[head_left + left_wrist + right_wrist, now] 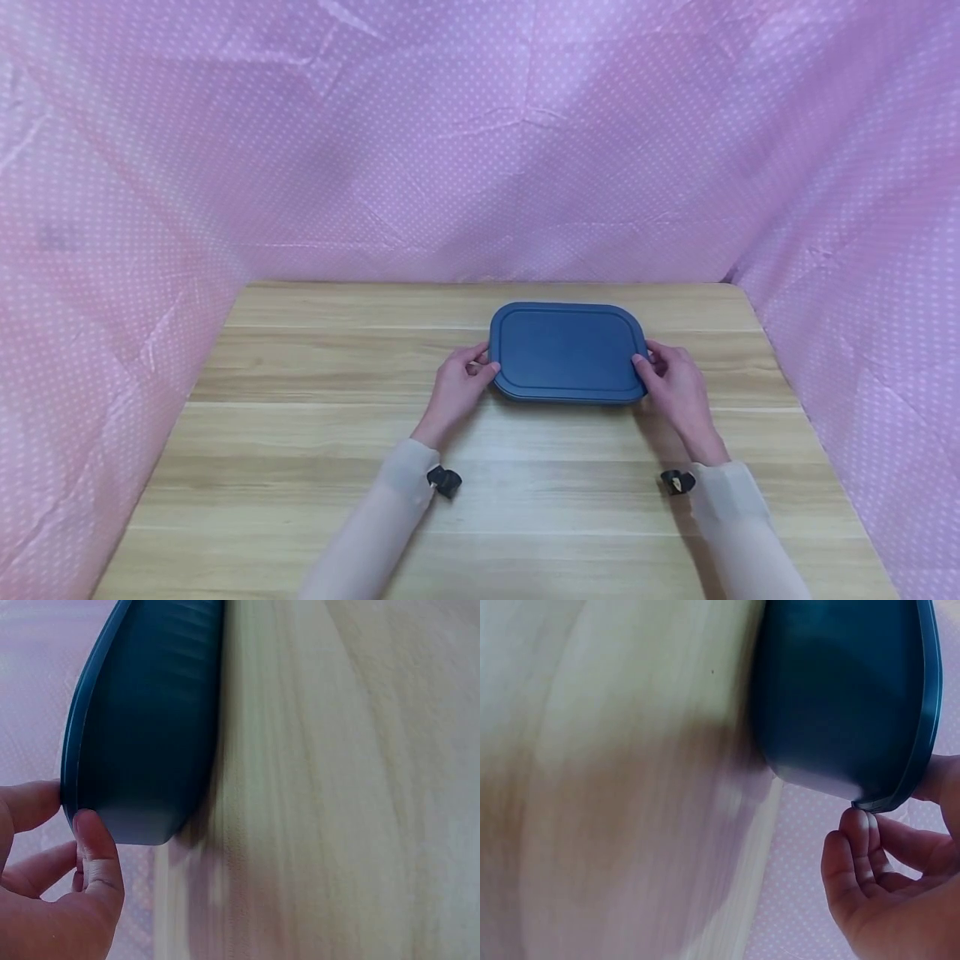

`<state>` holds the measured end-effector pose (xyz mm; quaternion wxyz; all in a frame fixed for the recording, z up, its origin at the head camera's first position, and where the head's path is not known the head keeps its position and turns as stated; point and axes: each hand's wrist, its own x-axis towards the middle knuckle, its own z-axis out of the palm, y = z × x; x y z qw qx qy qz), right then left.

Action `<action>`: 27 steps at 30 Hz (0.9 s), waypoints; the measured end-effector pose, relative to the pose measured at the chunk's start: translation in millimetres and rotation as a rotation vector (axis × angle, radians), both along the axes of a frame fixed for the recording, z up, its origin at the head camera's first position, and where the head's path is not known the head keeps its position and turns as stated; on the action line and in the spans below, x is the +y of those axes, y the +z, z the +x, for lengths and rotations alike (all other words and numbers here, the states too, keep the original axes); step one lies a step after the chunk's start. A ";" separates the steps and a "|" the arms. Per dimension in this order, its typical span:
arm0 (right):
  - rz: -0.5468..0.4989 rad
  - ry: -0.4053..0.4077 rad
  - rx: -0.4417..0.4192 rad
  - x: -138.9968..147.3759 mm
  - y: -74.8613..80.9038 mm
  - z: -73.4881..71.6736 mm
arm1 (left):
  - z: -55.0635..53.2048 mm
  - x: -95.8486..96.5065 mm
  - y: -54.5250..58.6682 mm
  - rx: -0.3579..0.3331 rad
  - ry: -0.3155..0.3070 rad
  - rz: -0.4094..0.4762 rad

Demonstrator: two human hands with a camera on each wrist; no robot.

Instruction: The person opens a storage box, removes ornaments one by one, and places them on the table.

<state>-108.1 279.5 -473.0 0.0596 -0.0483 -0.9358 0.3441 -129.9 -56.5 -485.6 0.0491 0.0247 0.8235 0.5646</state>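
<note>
A dark blue rectangular food container (568, 353) with rounded corners and a flat lid is at the far part of the table, right of centre. My left hand (459, 383) pinches its rim at the left end, thumb on one side and fingertips on the other, as the left wrist view shows on the rim (73, 750). At the opposite end my right hand (677, 390) grips the rim with the thumb over the lid's edge and the fingertips (855, 819) under it. The container's inside is hidden by the lid.
The light wood table (315, 467) stretches around the container to rounded far corners. Pink polka-dot cloth (420, 150) hangs close behind the table and along both sides. A dark device (446, 482) sits at the left wrist, and a similar device (678, 482) at the right.
</note>
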 end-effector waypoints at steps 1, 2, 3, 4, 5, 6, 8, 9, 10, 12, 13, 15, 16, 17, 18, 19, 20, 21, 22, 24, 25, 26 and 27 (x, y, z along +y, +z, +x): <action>0.000 0.001 0.000 0.0 0.5 0.1 | -0.2 0.5 0.1 0.002 0.002 -0.001; 0.002 0.002 0.001 0.1 0.7 0.2 | -0.3 0.9 0.3 0.004 0.004 -0.005; 0.003 0.003 0.003 0.1 1.0 0.5 | -0.4 1.3 0.7 0.006 0.006 -0.008; 0.003 0.003 0.005 0.2 1.2 0.6 | -0.5 1.4 1.0 0.014 0.005 -0.014; 0.004 0.003 0.009 0.1 1.5 0.8 | -0.4 1.7 1.2 0.020 0.005 -0.021; 0.005 0.004 0.011 0.4 1.5 0.8 | -0.5 1.9 1.3 0.020 0.007 -0.024; 0.007 0.005 0.019 0.6 1.6 0.9 | 0.0 2.2 1.7 0.027 0.008 -0.031; 0.006 0.006 0.023 0.6 1.5 0.7 | 0.4 2.5 2.2 0.029 0.008 -0.031; 0.006 0.006 0.027 0.8 1.4 0.5 | 0.8 2.7 2.6 0.031 0.008 -0.029; 0.005 0.006 0.034 1.0 1.4 0.5 | 1.5 3.0 2.9 0.030 0.009 -0.020; 0.005 0.006 0.037 1.2 1.1 0.6 | 1.9 3.2 2.9 0.033 0.009 -0.015; 0.005 0.004 0.042 1.5 0.9 0.9 | 2.7 3.9 3.5 0.033 0.008 -0.006; 0.006 0.003 0.045 1.7 1.0 1.3 | 2.9 4.1 3.5 0.035 0.008 -0.004; 0.006 0.003 0.046 1.7 1.0 1.6 | 3.1 4.2 3.5 0.036 0.008 -0.002; 0.008 0.003 0.048 1.8 1.0 1.7 | 3.2 4.3 3.5 0.037 0.007 -0.004; 0.008 0.001 0.047 1.8 1.0 2.0 | 3.6 4.6 4.0 0.036 0.006 -0.004; 0.008 0.000 0.047 1.8 1.0 2.1 | 3.9 4.9 4.5 0.036 0.006 -0.006; 0.008 0.001 0.045 1.8 1.2 2.2 | 4.0 5.0 4.7 0.036 0.006 -0.009; 0.008 0.000 0.043 1.9 1.2 2.3 | 4.3 5.0 4.9 0.036 0.007 -0.012; 0.005 0.000 0.040 2.1 1.3 2.5 | 4.6 5.1 5.2 0.036 0.007 -0.018; 0.004 0.001 0.042 2.2 1.4 2.6 | 4.9 5.3 5.7 0.033 0.008 -0.018; 0.003 0.003 0.046 2.5 1.3 2.6 | 5.0 5.4 5.8 0.034 0.008 -0.020; 0.003 0.006 0.052 2.6 1.4 2.6 | 5.2 5.5 5.9 0.034 0.007 -0.021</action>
